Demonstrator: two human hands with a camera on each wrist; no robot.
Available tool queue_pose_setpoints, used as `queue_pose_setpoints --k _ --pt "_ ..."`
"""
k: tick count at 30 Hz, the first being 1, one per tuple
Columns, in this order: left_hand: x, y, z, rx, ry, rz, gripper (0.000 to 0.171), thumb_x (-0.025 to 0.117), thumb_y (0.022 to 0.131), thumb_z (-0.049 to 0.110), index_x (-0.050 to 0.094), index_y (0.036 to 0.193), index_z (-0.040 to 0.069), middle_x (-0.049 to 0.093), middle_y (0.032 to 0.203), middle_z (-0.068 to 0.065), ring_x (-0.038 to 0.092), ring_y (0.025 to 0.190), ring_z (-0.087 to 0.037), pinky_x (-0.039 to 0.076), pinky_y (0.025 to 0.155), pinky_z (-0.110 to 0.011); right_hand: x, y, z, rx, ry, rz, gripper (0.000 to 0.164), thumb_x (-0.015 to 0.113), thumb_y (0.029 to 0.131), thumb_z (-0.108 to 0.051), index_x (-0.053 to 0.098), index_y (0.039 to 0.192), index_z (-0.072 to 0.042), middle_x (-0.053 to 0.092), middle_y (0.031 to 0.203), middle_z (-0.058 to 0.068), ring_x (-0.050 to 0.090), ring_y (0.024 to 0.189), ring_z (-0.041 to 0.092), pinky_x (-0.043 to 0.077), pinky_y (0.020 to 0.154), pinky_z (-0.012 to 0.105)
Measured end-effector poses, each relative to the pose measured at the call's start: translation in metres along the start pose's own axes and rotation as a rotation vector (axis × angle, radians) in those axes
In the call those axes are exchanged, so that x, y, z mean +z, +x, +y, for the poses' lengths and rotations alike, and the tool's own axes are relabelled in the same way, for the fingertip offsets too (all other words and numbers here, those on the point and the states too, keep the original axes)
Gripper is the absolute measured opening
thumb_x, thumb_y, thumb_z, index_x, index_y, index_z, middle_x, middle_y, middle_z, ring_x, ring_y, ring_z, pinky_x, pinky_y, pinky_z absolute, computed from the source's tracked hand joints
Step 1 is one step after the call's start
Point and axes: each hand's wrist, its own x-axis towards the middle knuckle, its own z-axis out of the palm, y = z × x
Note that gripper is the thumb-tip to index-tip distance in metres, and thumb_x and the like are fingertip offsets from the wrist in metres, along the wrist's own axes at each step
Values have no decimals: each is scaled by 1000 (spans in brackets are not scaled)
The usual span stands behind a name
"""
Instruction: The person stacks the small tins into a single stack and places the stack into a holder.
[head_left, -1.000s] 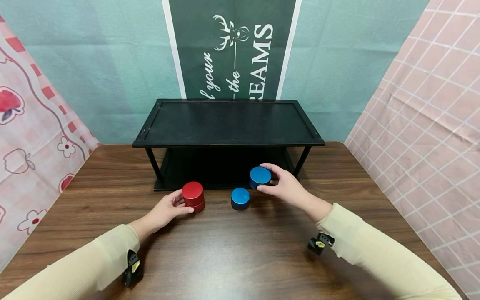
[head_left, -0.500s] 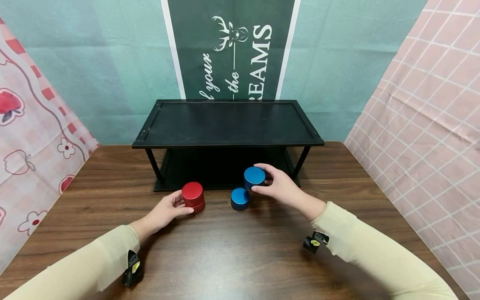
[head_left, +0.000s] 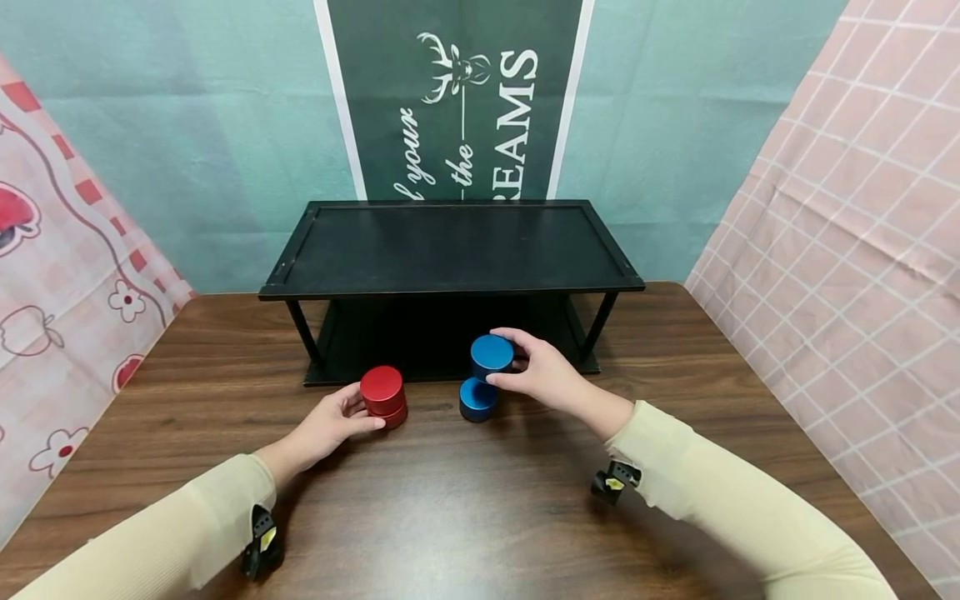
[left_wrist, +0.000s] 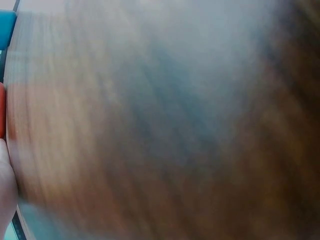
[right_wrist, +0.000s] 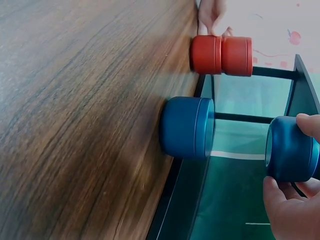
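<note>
While the right hand [head_left: 543, 375] grips the upper blue canister [head_left: 491, 356], left hand [head_left: 335, 425] holding stacked red canisters [head_left: 384, 398], fingers [head_left: 347, 394] partly hidden

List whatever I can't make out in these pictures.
Left wrist: most of the red stack, cut off by the left edge.
Left wrist: the grain of the tabletop, mostly blurred.
Head: the start of the lettering on the banner, hidden behind the black shelf.
Head: the back rim of the lower blue tin, hidden by the raised blue tin.
</note>
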Motion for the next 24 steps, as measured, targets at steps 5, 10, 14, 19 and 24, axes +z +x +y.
queue_pose_setpoints --k 5,10,14,19,24 --pt "0 0 0 8 4 -3 63 68 84 7 36 136 -8 46 132 -27 49 119 -25 42 94 -20 3 3 -1 -1 1 -8 63 72 82 -19 42 137 -5 51 130 15 54 113 27 47 92 39" --pt "-1 0 2 4 4 -7 62 68 84 8 36 136 -8 46 132 -26 48 120 -28 42 94 -21 7 6 -3 -16 4 -11 62 72 83 -19 43 136 -4 51 130 15 54 113 27 46 93 38" --pt "-1 0 2 3 1 -8 62 68 84 7 36 136 -8 46 132 -26 49 120 -24 41 94 -20 10 9 -5 -22 6 -17 62 72 83 -19 43 136 -3 51 130 16 54 113 27 46 93 39" --pt "-1 0 1 7 -5 -7 62 68 84 6 36 136 -8 46 132 -26 50 118 -20 41 94 -20 14 13 -8 -25 -7 -27 62 72 82 -19 44 136 -6 51 130 14 54 113 26 47 92 38" --pt "-2 0 0 11 3 -6 63 68 84 6 36 136 -8 47 132 -26 50 118 -21 42 93 -19 18 17 -12 -38 -2 -33 61 72 83 -19 44 135 -5 51 129 14 53 113 26 47 92 38"
